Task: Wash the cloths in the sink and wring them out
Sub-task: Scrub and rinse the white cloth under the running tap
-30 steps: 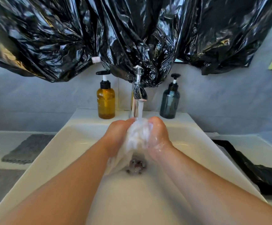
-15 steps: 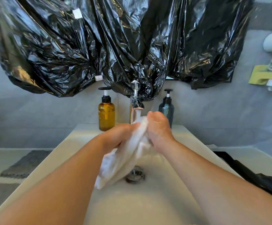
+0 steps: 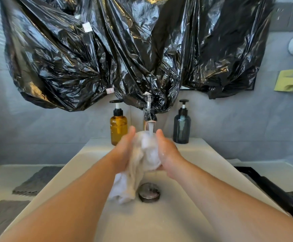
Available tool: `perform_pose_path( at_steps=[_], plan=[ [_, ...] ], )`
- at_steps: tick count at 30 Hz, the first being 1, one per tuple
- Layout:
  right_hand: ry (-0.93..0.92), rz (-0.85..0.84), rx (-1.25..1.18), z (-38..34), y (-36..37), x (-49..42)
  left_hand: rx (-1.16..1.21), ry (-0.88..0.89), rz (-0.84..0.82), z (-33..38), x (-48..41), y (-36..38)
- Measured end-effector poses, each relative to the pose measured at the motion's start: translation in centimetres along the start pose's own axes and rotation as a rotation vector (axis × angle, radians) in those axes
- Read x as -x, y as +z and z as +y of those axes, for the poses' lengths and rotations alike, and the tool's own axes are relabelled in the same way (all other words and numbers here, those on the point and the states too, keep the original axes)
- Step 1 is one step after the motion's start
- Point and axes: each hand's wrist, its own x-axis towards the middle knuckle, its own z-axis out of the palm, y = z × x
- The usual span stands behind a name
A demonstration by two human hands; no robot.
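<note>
Black plastic (image 3: 124, 58) covers the wall at 12 o'clock. Sink (image 3: 212, 159) below. Two grey cloths (image 3: 34, 182) on the counter at 9 o'clock. White cloth (image 3: 145, 154) bunched over the basin under the running tap (image 3: 149, 116), tail hanging to 7 o'clock beside the drain (image 3: 149, 192). Left hand (image 3: 124, 151) pressed flat on it, fingers straight; right hand (image 3: 168, 154) cups its other side. Amber bottle (image 3: 118, 128) at 11, blue bottle (image 3: 181, 128) at 1.
</note>
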Motion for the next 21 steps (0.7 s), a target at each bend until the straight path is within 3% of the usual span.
perform_pose_path(
  at_steps=[3,6,8,10,14,17,21],
  plan=[
    [-0.183,0.181,0.160,0.5,0.4,0.1,-0.250,0.178,0.175,-0.4,-0.3,1.6],
    [-0.210,0.227,0.308,0.0,0.6,0.0,-0.353,0.247,0.045,-0.1,-0.6,1.5],
    [-0.290,0.261,0.324,-0.5,-0.1,-0.6,-0.305,0.123,-0.159,0.7,-0.1,0.9],
    [-0.251,0.248,0.176,-1.7,-1.3,-0.2,-0.325,0.001,-0.329,1.1,0.2,-0.1],
    [-0.303,0.313,-0.024,-2.5,-2.2,-0.5,-0.374,-0.213,-0.483,0.0,-0.1,-1.8],
    [-0.334,0.285,-0.145,-2.7,-2.4,-0.3,-0.378,-0.262,-0.440,-0.7,-0.2,-1.8],
    [-0.270,0.235,-0.118,-2.6,-3.3,-0.6,-0.096,-0.162,-0.226,0.0,0.1,-2.4]
  ],
)
